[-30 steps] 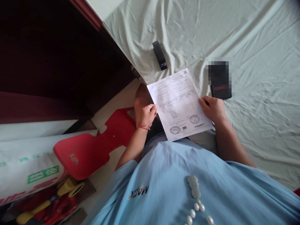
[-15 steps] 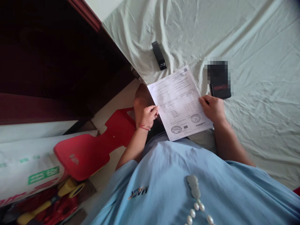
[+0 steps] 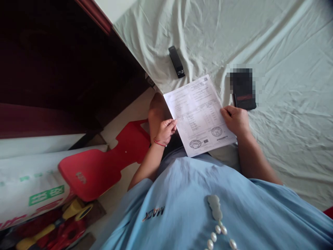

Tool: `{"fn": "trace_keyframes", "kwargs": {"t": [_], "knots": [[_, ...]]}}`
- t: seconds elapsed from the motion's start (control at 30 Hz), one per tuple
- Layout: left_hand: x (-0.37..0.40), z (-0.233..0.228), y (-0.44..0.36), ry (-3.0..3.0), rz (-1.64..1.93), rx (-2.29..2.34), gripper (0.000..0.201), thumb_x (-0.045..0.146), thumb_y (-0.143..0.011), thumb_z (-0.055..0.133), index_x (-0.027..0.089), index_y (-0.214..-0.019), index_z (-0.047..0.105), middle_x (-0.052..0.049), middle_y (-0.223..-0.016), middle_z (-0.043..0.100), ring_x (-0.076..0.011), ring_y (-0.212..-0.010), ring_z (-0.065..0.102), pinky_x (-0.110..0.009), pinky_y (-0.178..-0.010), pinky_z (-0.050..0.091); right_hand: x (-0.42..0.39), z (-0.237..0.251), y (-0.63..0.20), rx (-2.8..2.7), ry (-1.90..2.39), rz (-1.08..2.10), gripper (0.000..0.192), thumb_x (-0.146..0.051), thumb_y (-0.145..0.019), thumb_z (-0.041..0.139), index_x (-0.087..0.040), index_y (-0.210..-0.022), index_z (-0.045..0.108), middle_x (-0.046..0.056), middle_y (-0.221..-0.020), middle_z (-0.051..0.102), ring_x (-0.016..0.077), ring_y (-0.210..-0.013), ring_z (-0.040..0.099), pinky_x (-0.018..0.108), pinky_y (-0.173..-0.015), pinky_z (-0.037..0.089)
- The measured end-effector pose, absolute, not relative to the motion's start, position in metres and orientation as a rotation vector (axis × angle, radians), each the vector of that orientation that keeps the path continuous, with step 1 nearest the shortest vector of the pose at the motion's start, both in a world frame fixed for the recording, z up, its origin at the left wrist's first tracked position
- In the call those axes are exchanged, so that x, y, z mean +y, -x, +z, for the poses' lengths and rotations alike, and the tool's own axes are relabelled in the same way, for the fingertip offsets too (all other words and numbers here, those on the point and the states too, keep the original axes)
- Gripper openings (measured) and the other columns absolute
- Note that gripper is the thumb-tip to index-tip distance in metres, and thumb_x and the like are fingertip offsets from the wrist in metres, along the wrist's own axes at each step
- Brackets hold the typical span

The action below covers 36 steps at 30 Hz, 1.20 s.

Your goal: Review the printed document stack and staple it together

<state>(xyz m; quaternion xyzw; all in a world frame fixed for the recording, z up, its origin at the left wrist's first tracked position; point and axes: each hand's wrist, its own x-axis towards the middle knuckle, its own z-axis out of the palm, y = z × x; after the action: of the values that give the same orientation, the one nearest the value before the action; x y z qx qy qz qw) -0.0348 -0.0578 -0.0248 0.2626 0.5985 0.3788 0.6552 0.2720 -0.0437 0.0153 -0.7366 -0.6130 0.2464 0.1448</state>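
A printed paper document (image 3: 199,114) with two round ink stamps near its lower edge is held up in front of my lap; whether it is one sheet or several I cannot tell. My left hand (image 3: 167,132), with a red string bracelet at the wrist, pinches its left edge. On the opposite edge, my right hand (image 3: 236,119) is closed with the thumb on top of the paper. Beyond the paper's top edge a black stapler (image 3: 176,61) lies on the pale bedsheet (image 3: 286,139). Just past my right hand rests a dark, phone-like object (image 3: 244,100), partly blurred out by pixels.
A red plastic chair (image 3: 96,170) stands on the floor at my left. Beside it are a white printed sack (image 3: 31,177) and red and yellow items (image 3: 59,225). Dark wooden furniture (image 3: 65,69) fills the upper left, along the sheet's edge.
Almost nothing differs. The paper's top edge has dipped very slightly, and both hands keep their hold on it.
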Motion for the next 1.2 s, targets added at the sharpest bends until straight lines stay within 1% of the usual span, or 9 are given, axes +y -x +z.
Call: {"fn": "trace_keyframes", "kwargs": {"t": [0.17,0.37,0.57,0.7,0.8,0.9,1.0,1.13,1.2], "knots": [[-0.058,-0.026,0.036,-0.575,0.843,1.360,0.048,0.047,-0.058,0.096,0.018,-0.064,0.059,0.006,-0.050,0.050,-0.0028,-0.043,0.037,-0.014,-0.040,0.018,-0.043,0.016,-0.272,-1.782,2.126,0.698,0.036,-0.042,-0.098,0.053,-0.022,-0.071,0.064,0.008,-0.071,0.069,0.0216,-0.069,0.059,0.034,-0.065,0.033],[-0.057,-0.028,0.037,-0.570,0.862,1.348,0.048,0.047,-0.057,0.097,0.018,-0.065,0.060,0.006,-0.049,0.051,-0.0031,-0.043,0.038,-0.014,-0.039,0.019,-0.043,0.017,-0.271,-1.765,2.142,0.704,0.035,-0.042,-0.098,0.053,-0.022,-0.072,0.065,0.008,-0.071,0.068,0.0216,-0.069,0.059,0.034,-0.064,0.032],[-0.055,-0.029,0.036,-0.557,0.874,1.356,0.046,0.045,-0.057,0.096,0.018,-0.065,0.060,0.006,-0.049,0.050,-0.0032,-0.042,0.037,-0.015,-0.038,0.018,-0.043,0.018,-0.271,-1.772,2.134,0.703,0.035,-0.041,-0.097,0.054,-0.022,-0.070,0.063,0.008,-0.069,0.067,0.0215,-0.068,0.058,0.034,-0.064,0.033],[-0.056,-0.032,0.032,-0.540,0.944,1.356,0.046,0.044,-0.053,0.097,0.017,-0.063,0.061,0.006,-0.052,0.051,-0.0033,-0.045,0.042,-0.014,-0.038,0.025,-0.043,0.017,-0.271,-1.764,2.123,0.715,0.035,-0.043,-0.097,0.052,-0.022,-0.071,0.064,0.008,-0.070,0.068,0.0216,-0.068,0.059,0.033,-0.063,0.034],[-0.057,-0.033,0.032,-0.540,0.967,1.365,0.043,0.042,-0.055,0.097,0.017,-0.065,0.063,0.007,-0.055,0.052,-0.0032,-0.045,0.044,-0.015,-0.039,0.031,-0.043,0.017,-0.271,-1.761,2.132,0.715,0.035,-0.043,-0.097,0.052,-0.022,-0.071,0.064,0.008,-0.070,0.067,0.0212,-0.067,0.058,0.034,-0.063,0.034],[-0.058,-0.033,0.033,-0.577,0.958,1.353,0.042,0.045,-0.058,0.096,0.018,-0.066,0.064,0.006,-0.055,0.052,-0.0042,-0.044,0.044,-0.016,-0.037,0.030,-0.043,0.017,-0.271,-1.761,2.139,0.706,0.035,-0.042,-0.097,0.053,-0.022,-0.070,0.064,0.008,-0.069,0.066,0.0208,-0.067,0.057,0.034,-0.063,0.032],[-0.060,-0.031,0.032,-0.608,0.948,1.321,0.047,0.050,-0.060,0.096,0.018,-0.064,0.063,0.006,-0.055,0.052,-0.0042,-0.043,0.042,-0.018,-0.035,0.028,-0.044,0.017,-0.271,-1.764,2.132,0.706,0.034,-0.042,-0.097,0.053,-0.022,-0.071,0.064,0.007,-0.069,0.066,0.0211,-0.067,0.057,0.034,-0.064,0.032],[-0.066,-0.030,0.029,-0.593,0.934,1.319,0.051,0.054,-0.063,0.096,0.017,-0.066,0.062,0.004,-0.057,0.053,-0.0034,-0.044,0.041,-0.017,-0.036,0.027,-0.044,0.017,-0.271,-1.764,2.125,0.712,0.035,-0.042,-0.097,0.053,-0.021,-0.072,0.065,0.007,-0.070,0.066,0.0210,-0.068,0.058,0.034,-0.064,0.032],[-0.070,-0.029,0.026,-0.575,0.927,1.321,0.053,0.057,-0.062,0.096,0.017,-0.067,0.063,0.004,-0.057,0.053,-0.0034,-0.045,0.042,-0.016,-0.036,0.028,-0.044,0.017,-0.271,-1.763,2.129,0.709,0.035,-0.042,-0.098,0.053,-0.021,-0.072,0.065,0.007,-0.070,0.066,0.0208,-0.067,0.057,0.034,-0.064,0.032]]}}
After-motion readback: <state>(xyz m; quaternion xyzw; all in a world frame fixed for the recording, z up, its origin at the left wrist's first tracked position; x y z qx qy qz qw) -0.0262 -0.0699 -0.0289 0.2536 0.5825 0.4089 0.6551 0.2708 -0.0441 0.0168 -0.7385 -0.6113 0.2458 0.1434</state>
